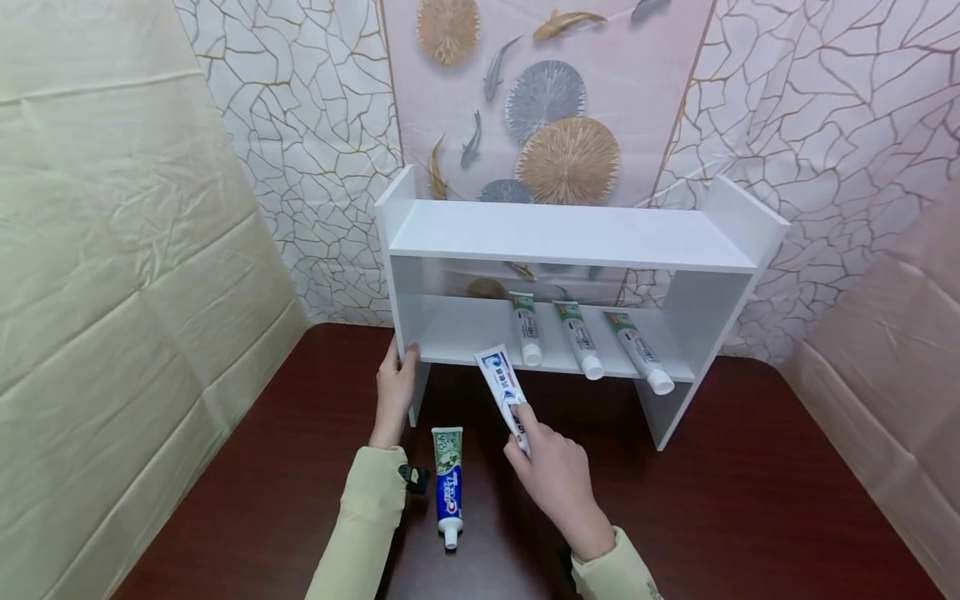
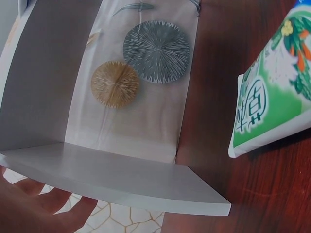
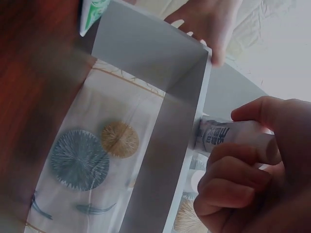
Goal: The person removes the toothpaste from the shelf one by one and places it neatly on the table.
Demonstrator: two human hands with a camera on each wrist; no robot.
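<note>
My right hand (image 1: 558, 475) holds a white toothpaste tube (image 1: 501, 385) near its cap end, the flat end at the front edge of the lower shelf board. In the right wrist view, thumb and fingers close round the tube (image 3: 216, 135). My left hand (image 1: 393, 393) grips the left side panel of a white shelf rack (image 1: 577, 237), fingers on the panel's outer side. A green-and-blue toothpaste tube (image 1: 448, 479) lies on the table between my forearms, cap towards me. Three green-and-white tubes (image 1: 527, 329) lie on the lower board, caps jutting past its front edge.
The rack stands on a dark red-brown table (image 1: 720, 517) against a patterned backdrop (image 1: 330, 150). Pale cloth (image 1: 135, 250) hangs at the left, and more cloth at the right. The rack's upper board (image 1: 480, 227) bears nothing.
</note>
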